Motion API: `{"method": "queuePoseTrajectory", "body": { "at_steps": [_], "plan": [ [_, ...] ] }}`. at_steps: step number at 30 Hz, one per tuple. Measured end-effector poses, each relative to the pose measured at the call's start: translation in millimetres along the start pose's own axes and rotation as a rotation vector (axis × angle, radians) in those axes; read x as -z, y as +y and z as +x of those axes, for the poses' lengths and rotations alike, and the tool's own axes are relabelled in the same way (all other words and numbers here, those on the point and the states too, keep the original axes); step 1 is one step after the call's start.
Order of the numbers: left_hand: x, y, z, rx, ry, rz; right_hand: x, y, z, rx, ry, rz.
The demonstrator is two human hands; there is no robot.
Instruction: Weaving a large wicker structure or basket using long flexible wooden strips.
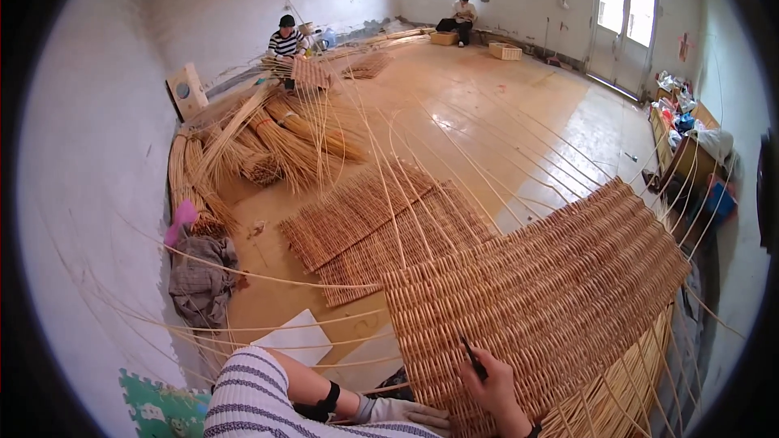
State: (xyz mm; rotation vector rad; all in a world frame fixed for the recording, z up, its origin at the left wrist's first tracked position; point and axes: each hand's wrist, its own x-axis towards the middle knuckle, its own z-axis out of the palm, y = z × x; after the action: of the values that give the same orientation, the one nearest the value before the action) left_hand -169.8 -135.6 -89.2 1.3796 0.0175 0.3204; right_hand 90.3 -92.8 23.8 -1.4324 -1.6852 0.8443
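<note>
A large woven wicker panel slopes across the lower right, with long loose rods fanning out from its edges. My right hand is bare and closed around a slim black pointed tool, held over the panel's lower left part. Whether it is a knife or an awl I cannot make out. My left hand, in a pale glove, lies low beside the panel's left edge with its fingers stretched out; their tips are partly hidden at the edge. Pale rods stick out leftward from the panel.
Finished wicker panels lie flat on the floor ahead. Rod bundles are heaped along the left wall, near a grey cloth. One person weaves at the back left; another sits by the far wall. Bags and boxes stand right.
</note>
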Motion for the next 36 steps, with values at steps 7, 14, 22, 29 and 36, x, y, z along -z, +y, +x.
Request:
{"method": "queuePoseTrajectory", "body": {
  "at_steps": [7,14,22,29,36],
  "plan": [
    [-3.6,0.7,-2.9,0.050,0.017,-0.066,-5.9,-1.4,-2.8,-0.022,0.046,0.001],
    [-12.1,10.9,2.1,0.005,0.089,-0.139,-8.4,3.7,-6.4,-0.080,0.041,0.016],
    [-6.5,6.7,3.3,-0.062,0.067,-0.008,-1.9,-10.5,-7.1,-0.047,0.032,0.034],
    [-5.6,9.7,4.5,-0.085,0.081,0.096,-6.1,-5.2,-4.0,-0.102,0.019,0.027],
    [9.7,29.5,15.0,-0.509,-0.131,1.123,-5.6,2.7,-9.3,0.051,0.055,-0.021]
  ]
}}
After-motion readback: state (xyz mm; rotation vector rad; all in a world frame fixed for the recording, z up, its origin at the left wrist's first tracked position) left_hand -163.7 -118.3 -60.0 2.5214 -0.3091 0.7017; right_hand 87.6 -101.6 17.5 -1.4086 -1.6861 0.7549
